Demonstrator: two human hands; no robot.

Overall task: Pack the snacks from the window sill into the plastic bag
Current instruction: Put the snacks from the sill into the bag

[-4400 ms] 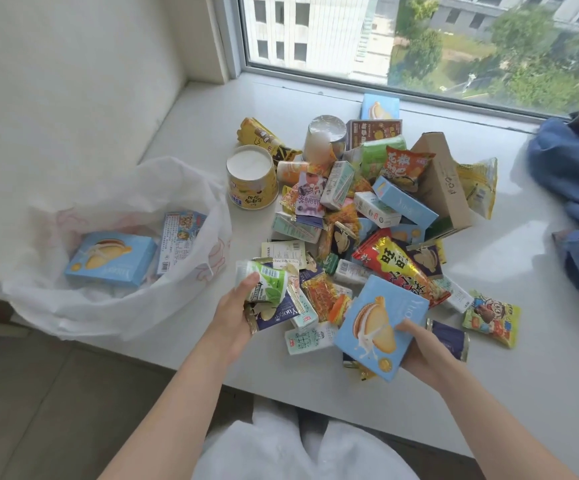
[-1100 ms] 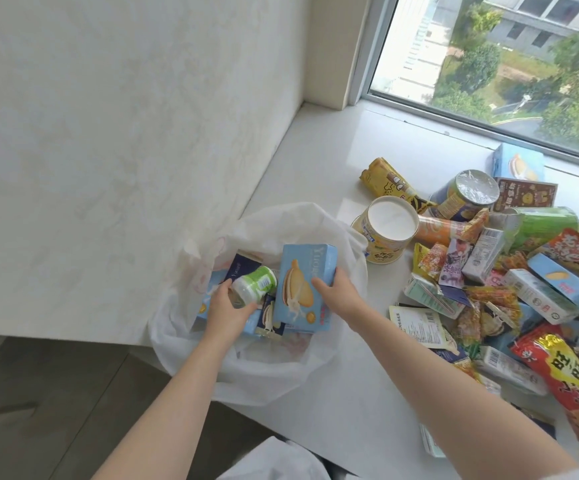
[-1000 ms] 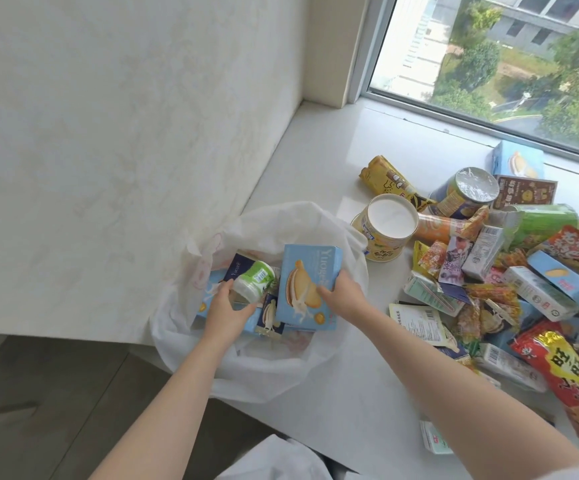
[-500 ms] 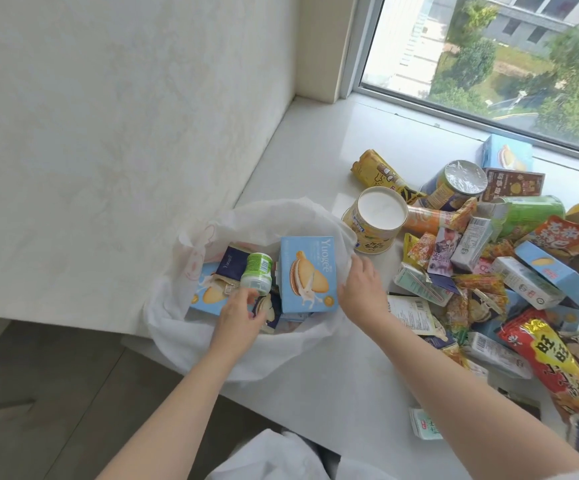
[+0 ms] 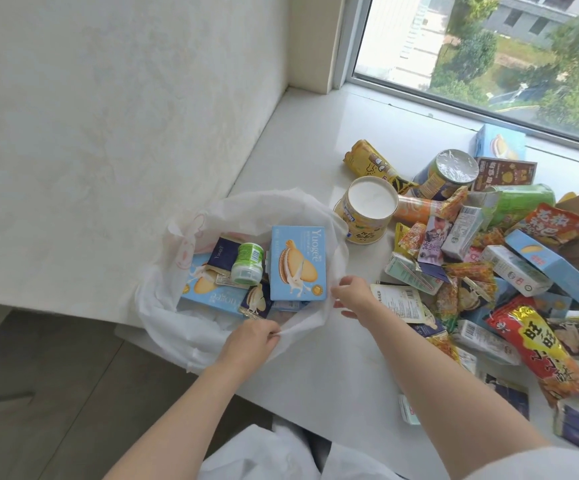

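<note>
While the left hand (image 5: 253, 341) pinches the plastic bag (image 5: 177, 327) rim and the right hand (image 5: 354, 296) hovers relaxed, few boxes lie bagged; the snack pile (image 5: 482, 271) at three o'clock remains.

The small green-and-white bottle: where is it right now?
In the head view it lies inside the white plastic bag at left, the small green-and-white bottle resting between a dark blue packet and the upright light blue biscuit box.

Both forearms are bare from wrist to elbow, with no watch, ring or bracelet showing on the left hand (image 5: 250, 342) or the right hand (image 5: 352, 295). A white garment (image 5: 264, 455) (smooth fabric, softly creased) shows at 6 o'clock, and a pale short sleeve (image 5: 537, 464) edges the right upper arm at 5 o'clock.
</note>
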